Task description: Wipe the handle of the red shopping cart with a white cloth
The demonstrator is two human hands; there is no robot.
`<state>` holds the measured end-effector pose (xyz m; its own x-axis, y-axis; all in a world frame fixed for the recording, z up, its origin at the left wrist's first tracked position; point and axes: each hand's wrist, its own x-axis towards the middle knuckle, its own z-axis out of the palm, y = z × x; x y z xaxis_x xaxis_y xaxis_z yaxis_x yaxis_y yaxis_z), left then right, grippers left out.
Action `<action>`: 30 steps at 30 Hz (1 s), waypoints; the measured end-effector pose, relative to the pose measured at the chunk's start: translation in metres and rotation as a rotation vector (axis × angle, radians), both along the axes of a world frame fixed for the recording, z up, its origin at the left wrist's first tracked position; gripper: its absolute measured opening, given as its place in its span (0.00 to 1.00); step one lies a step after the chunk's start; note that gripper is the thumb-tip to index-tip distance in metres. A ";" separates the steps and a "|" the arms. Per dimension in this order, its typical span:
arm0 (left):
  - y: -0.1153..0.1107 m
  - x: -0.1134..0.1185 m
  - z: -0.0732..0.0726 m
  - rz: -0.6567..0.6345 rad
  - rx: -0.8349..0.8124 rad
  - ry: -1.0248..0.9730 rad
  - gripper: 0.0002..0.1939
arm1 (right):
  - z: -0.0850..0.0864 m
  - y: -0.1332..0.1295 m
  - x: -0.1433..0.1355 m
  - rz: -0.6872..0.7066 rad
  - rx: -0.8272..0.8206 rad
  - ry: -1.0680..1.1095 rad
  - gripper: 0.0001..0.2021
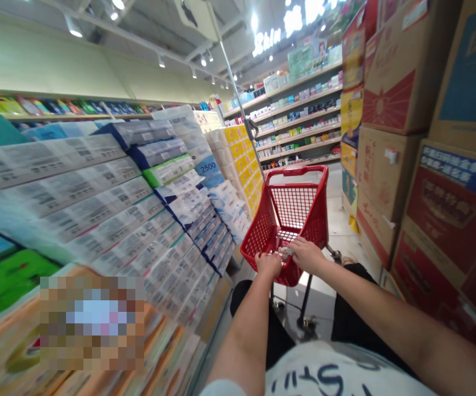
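Observation:
A red shopping cart point(293, 206) with mesh sides stands in front of my body, its basket open at the top. At the near edge of the basket, my left hand point(269, 264) has its fingers curled over the rim. My right hand point(305, 254) is closed at the same near side, a little to the right and slightly higher. Something small and whitish shows between the two hands, too unclear to name. Wheels and dark legs of the cart show below it on the pale floor.
Stacked tissue packs point(109, 203) line the left side, with yellow-and-white boxes point(244, 159) beyond. Tall cardboard cartons point(390, 165) stand close on the right. Shelves of small goods point(299, 118) cross the back. A thin pole point(238, 88) rises behind the cart.

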<state>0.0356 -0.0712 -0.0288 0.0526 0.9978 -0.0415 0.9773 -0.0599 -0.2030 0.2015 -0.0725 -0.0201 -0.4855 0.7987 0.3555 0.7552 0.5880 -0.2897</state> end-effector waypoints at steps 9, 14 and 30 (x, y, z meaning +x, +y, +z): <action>-0.003 -0.001 0.004 -0.007 -0.036 -0.022 0.17 | -0.009 -0.006 -0.008 0.124 0.020 -0.038 0.18; -0.001 0.000 0.002 -0.003 0.000 -0.025 0.19 | 0.007 0.014 0.010 -0.038 0.005 -0.065 0.14; -0.004 0.001 0.006 0.017 -0.032 0.001 0.20 | 0.002 0.003 0.002 -0.002 0.077 -0.094 0.15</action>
<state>0.0370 -0.0749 -0.0232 0.0354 0.9966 -0.0738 0.9780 -0.0497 -0.2024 0.2034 -0.0693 -0.0183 -0.5179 0.7720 0.3685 0.7781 0.6041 -0.1720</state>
